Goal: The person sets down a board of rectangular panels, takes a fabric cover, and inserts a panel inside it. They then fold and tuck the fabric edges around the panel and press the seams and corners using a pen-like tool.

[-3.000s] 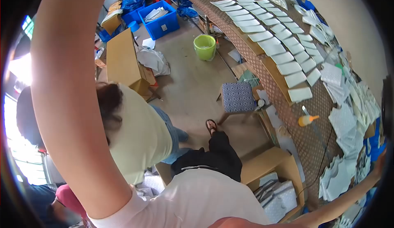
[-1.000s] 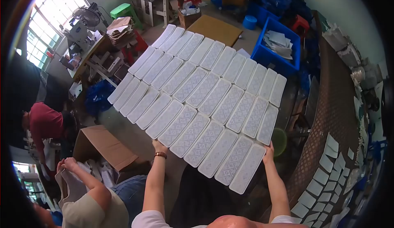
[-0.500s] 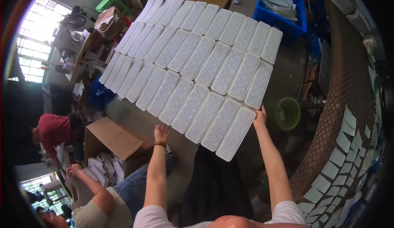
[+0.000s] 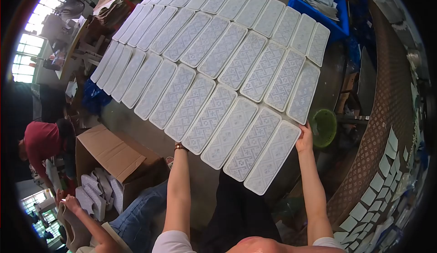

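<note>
A wide sheet of white patterned panels, laid out in three long rows, spans the middle of the view above the floor. My right hand grips its near right edge, fingers partly under the corner panel. At the near left edge, my left hand is mostly hidden beneath the panels; only the wrist with a brown band shows clearly, so its fingers cannot be made out.
An open cardboard box with grey-white pieces stands left, beside a co-worker's arm. Another person in red bends behind. A green bin, a blue crate and a patterned table with white pieces are right.
Over the last second my left hand came off the sheet's edge, fingers spread, then went beneath it. The sheet shifted away, then came nearer again. Earlier, no sheet was in my hands' view.
</note>
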The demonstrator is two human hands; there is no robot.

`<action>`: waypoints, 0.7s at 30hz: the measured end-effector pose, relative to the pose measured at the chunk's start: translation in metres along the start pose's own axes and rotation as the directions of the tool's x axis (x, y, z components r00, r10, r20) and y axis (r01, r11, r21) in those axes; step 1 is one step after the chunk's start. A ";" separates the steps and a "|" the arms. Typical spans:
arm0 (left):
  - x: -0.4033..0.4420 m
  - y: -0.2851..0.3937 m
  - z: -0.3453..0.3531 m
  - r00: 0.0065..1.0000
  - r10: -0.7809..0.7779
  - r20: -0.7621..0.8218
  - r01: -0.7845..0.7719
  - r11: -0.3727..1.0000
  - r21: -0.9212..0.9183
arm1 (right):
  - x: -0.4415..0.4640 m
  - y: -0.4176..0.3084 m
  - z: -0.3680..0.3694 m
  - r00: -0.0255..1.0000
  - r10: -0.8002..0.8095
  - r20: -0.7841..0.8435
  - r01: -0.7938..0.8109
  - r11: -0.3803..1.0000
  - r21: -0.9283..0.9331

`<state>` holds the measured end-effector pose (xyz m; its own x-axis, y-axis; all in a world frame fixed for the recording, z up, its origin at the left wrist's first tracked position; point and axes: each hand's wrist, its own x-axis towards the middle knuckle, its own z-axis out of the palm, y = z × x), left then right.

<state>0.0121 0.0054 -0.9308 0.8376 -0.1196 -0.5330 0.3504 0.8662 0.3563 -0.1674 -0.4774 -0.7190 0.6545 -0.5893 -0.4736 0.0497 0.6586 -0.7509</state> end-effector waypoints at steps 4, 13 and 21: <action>0.008 -0.007 0.003 0.999 -0.018 0.049 0.018 1.000 -0.003 | -0.005 -0.005 0.003 1.000 -0.005 -0.011 0.006 1.000 0.018; 0.035 -0.009 -0.013 0.994 -0.037 0.101 0.040 0.999 -0.023 | 0.002 -0.006 -0.013 0.999 0.033 0.024 -0.032 0.999 -0.013; 0.036 0.000 -0.009 0.991 -0.051 0.126 0.053 0.999 -0.013 | 0.005 -0.006 -0.012 0.995 0.029 0.092 -0.030 1.000 0.001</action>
<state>0.0387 0.0057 -0.9566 0.8646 -0.2236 -0.4499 0.3889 0.8649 0.3174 -0.1731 -0.4896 -0.7226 0.7220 -0.5244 -0.4513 0.0310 0.6762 -0.7361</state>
